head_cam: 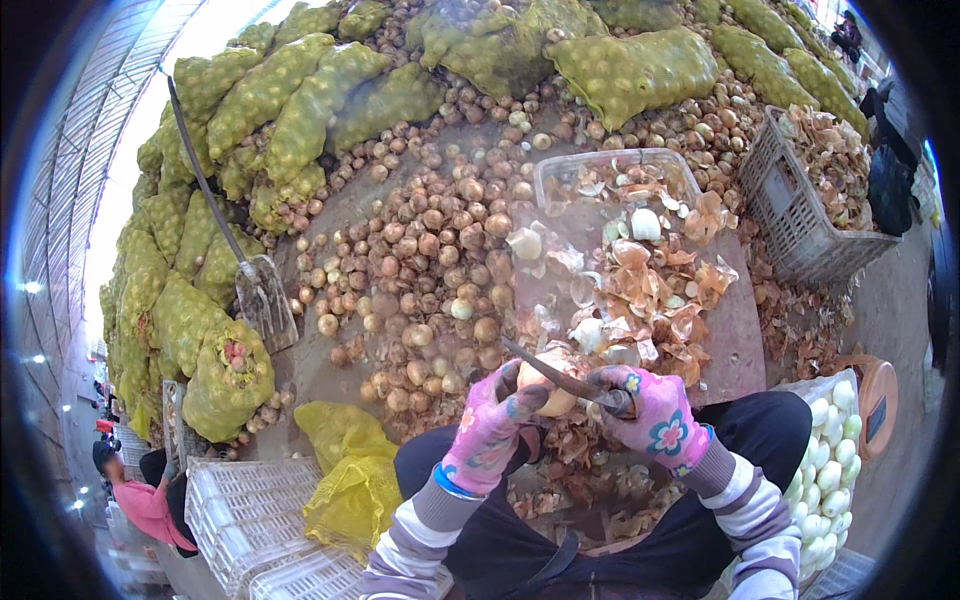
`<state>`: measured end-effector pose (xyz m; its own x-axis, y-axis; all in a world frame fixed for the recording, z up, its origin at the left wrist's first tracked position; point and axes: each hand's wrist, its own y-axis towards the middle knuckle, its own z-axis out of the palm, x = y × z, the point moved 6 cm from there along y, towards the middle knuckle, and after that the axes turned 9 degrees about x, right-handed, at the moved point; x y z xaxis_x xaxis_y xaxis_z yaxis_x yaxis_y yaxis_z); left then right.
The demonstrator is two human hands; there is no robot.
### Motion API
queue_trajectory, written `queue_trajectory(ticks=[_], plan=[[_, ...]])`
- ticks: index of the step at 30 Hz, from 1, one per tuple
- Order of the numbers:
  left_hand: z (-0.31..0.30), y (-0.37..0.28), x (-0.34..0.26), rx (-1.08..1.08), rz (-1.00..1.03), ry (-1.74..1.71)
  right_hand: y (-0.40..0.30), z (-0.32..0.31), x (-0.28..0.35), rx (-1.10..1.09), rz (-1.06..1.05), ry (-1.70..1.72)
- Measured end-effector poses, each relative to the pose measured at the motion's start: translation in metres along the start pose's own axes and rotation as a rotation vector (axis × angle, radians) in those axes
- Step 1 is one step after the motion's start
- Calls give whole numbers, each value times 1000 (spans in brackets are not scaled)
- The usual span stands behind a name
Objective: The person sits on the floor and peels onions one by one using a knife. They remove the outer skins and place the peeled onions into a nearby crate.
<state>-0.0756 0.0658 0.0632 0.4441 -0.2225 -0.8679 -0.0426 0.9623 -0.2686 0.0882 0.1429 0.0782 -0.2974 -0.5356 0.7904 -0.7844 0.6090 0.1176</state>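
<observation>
In a pink floral glove, my left hand holds an onion from its left side. The onion still wears brown, papery skin over part of its surface. My right hand, gloved alike, grips the handle of a knife. The dark blade reaches left across the top of the onion, its tip pointing up and left. Whether the edge is cutting into the skin I cannot tell. Just beyond my hands, a board carries onion skins and pale onion pieces. Behind these stands a clear plastic tub.
Loose onions spread ahead and left, backed by yellow-green mesh sacks. A shovel leans there. Peeled onions fill a container at my right knee. A crate holds skins. White crates and a person are left.
</observation>
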Motion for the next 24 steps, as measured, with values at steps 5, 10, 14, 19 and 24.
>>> queue_trajectory(ticks=[5, 10, 14, 19, 24], plan=[[1, 4, 2, 21, 4, 6, -1, 4, -8, -2, 23, 21], [-3, 4, 8, 34, 9, -69, 2, 7, -21, -18, 20, -22], [-16, -3, 5, -42, 36, -147, -8, 9, -85, -6, 279, -46], [3, 2, -6, 130, 132, -231, -26, 9, -120, -129, 513, 739], [7, 8, 13, 180, 18, -92, -4, -1, -54, 50, 567, 968]])
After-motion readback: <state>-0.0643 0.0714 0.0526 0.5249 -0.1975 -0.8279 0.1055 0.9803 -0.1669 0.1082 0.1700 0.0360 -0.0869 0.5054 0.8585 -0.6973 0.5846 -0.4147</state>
